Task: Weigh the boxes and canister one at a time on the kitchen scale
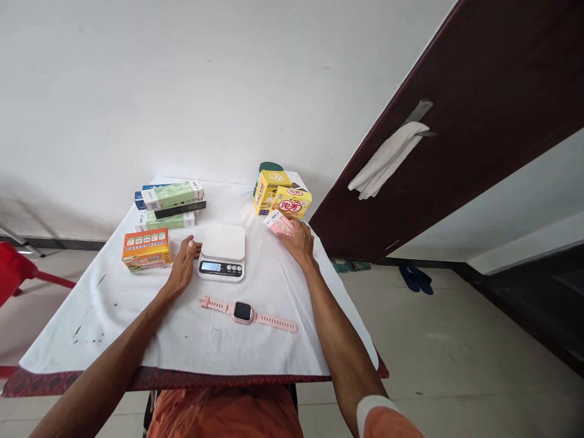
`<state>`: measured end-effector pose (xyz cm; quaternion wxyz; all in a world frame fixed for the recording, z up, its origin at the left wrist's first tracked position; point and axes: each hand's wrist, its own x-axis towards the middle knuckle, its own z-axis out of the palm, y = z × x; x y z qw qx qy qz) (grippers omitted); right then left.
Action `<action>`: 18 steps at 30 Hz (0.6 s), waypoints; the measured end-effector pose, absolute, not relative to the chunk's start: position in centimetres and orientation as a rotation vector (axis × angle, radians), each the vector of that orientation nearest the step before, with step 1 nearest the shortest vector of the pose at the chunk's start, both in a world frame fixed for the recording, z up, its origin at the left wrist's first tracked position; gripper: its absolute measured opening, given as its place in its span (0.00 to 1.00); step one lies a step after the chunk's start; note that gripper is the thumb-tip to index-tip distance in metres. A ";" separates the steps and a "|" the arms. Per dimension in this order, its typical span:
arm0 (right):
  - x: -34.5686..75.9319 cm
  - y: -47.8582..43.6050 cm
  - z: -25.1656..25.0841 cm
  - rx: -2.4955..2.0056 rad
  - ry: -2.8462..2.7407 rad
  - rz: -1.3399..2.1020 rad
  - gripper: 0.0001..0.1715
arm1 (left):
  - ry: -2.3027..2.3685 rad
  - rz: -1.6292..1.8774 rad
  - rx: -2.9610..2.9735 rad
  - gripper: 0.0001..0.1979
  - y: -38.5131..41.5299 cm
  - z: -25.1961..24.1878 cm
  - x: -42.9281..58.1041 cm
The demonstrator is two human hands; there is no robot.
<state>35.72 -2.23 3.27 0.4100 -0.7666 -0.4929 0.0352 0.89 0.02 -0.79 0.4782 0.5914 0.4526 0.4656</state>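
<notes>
One desk (41, 383) carries all that I watch from far away, and its white cloth (168, 340) has folds; if a hand drags on it, I think the things above may shift together. At the far left, the stack of boxes (173, 196) lies unevenly, its upper green box askew, so a small knock could be enough to slide it down. At the far right, the yellow boxes (292, 202) stand close together, just beside my right hand (300, 242); with careless knuckles I could push them over. The orange box (146, 248) is left of my left hand (183, 263), and a quick outward swing might hit it. The kitchen scale (223, 243) stands between both hands. My left grip is open, without any object that I see, at the scale's left edge; whether it touches I cannot tell, but pressing there could disturb the reading. The pink watch (243, 311) lies nearer the body with its strap spread, where a low hand could sweep it. Last, the pink-and-white box (280, 223) is tilted before the yellow boxes, my right grip closed around it; held too loosely, it may slip.
</notes>
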 end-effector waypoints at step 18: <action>35.3 0.8 4.8 -1.674 -0.789 -0.024 0.30 | 1.116 1.122 1.467 0.49 0.2 -0.9 0.9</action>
